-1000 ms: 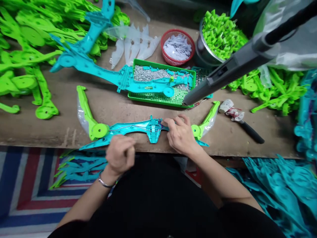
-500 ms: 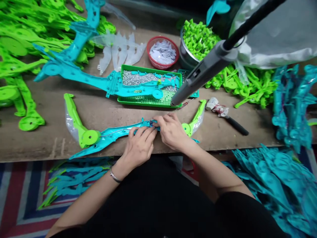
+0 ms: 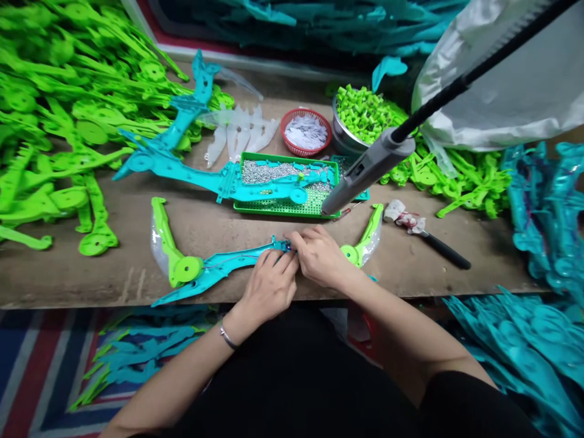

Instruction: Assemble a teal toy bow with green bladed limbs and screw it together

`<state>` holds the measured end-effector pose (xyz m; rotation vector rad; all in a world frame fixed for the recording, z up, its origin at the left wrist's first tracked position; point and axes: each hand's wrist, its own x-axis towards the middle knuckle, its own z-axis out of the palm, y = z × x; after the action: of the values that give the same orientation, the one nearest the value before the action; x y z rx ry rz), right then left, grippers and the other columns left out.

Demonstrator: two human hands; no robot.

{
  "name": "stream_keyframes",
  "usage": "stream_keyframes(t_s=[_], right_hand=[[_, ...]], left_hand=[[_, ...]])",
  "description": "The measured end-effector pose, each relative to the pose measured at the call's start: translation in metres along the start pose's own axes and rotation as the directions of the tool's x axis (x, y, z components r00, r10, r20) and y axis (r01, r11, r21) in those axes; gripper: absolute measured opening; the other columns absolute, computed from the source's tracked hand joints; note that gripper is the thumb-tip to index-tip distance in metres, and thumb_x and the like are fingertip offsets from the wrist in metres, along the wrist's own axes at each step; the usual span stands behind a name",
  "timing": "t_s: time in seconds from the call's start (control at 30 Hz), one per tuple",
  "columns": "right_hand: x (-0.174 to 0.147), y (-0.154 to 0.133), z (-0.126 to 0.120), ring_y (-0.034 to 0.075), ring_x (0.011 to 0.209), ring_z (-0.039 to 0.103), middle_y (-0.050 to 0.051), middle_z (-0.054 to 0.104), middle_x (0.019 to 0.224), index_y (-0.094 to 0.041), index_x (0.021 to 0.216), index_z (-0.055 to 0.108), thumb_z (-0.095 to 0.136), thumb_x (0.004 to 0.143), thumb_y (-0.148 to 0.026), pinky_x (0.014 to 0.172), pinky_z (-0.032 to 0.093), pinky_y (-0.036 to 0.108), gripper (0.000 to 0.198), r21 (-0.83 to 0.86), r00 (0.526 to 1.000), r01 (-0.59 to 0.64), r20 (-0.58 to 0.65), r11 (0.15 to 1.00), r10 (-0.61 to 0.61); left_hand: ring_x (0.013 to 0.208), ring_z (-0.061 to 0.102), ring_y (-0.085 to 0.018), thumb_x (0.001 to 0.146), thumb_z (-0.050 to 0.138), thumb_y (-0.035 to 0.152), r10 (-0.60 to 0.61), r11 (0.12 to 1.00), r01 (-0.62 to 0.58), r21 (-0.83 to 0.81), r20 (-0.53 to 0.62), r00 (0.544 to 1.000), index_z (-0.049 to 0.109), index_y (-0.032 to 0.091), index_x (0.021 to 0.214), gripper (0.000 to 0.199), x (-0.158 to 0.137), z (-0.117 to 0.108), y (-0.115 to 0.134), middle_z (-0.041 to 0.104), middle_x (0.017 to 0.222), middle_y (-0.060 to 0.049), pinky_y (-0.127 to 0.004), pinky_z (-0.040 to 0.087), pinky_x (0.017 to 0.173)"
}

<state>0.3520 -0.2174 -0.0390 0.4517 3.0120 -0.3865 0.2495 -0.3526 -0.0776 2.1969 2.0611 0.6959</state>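
Note:
A blue plastic toy bow half lies across the bench in front of me. A green limb with a clear strip is fitted at each end, the left limb and the right limb. Along the blue shell runs a thin wire. My left hand curls over the shell's near edge, fingers closed on it at the middle. Beside it my right hand is closed in a pinch at a small dark part in the shell's centre. What those fingertips hold is hidden.
A green basket of small metal pieces stands behind, with another blue shell across it. A grey hanging tool slants over the basket. A black-handled hammer lies right. Green parts are heaped left, blue parts lower right.
My view has tilted and shifted, so everything sits lower and further right. Both hands stay at the middle of the bow, with only slight finger movement.

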Motion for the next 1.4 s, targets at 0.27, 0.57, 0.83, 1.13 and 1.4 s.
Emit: stream_keyframes(t_s=[0.27,0.57,0.83,1.13,1.4], right_hand=[[0.021,0.003,-0.024,0.024,0.089,0.059,0.013,0.07,0.094,-0.011,0.113,0.062,0.041,0.087,-0.009,0.086,0.041,0.037,0.033,0.112,0.996,0.058,-0.076,0.992,-0.049],[0.122,0.007,-0.014,0.035,0.126,0.045,0.021,0.054,0.131,-0.002,0.14,0.036,0.041,0.08,-0.002,0.109,0.03,0.058,0.06,0.013,0.985,0.055,-0.163,0.998,-0.052],[0.126,-0.004,-0.024,0.028,0.121,0.054,0.012,0.053,0.125,-0.011,0.128,0.045,0.035,0.088,0.0,0.1,0.044,0.047,0.043,-0.032,0.977,0.048,-0.208,0.998,-0.054],[0.069,-0.08,-0.126,0.019,0.121,0.054,0.0,0.055,0.121,-0.022,0.131,0.046,0.019,0.091,-0.013,0.098,0.046,0.033,0.049,-0.025,0.989,0.14,-0.051,0.99,-0.141],[-0.016,-0.023,-0.139,0.013,0.09,0.059,-0.002,0.062,0.091,-0.017,0.093,0.059,0.057,0.09,-0.027,0.083,0.047,0.027,0.011,0.413,0.999,-0.008,-0.027,0.911,0.021]], left_hand=[[0.105,0.055,-0.027,0.082,0.058,0.015,-0.102,0.995,0.103,0.009,-0.01,0.995,0.066,0.015,0.109,0.029,-0.001,0.006,0.006,0.068,0.11,-0.009,-0.043,0.042,0.098],[0.111,0.056,-0.03,0.087,0.055,0.019,-0.124,0.99,0.121,0.069,0.034,0.992,0.061,0.015,0.126,0.04,-0.001,0.006,0.009,0.068,0.125,-0.01,-0.049,0.034,0.096],[0.108,0.057,-0.029,0.095,0.054,0.029,-0.089,0.993,0.094,0.064,-0.071,0.993,0.063,0.016,0.124,0.033,-0.007,0.017,0.004,0.07,0.122,-0.011,-0.047,0.036,0.094],[0.094,0.06,-0.033,0.089,0.048,0.016,-0.167,0.984,0.171,0.045,-0.077,0.983,0.072,0.019,0.101,0.027,-0.014,0.04,-0.002,0.072,0.085,-0.012,-0.049,0.043,0.086],[0.105,0.059,-0.03,0.088,0.053,0.014,-0.078,0.995,0.085,0.051,-0.127,0.989,0.066,0.022,0.116,0.032,-0.008,0.036,-0.005,0.072,0.113,-0.01,-0.048,0.041,0.093]])
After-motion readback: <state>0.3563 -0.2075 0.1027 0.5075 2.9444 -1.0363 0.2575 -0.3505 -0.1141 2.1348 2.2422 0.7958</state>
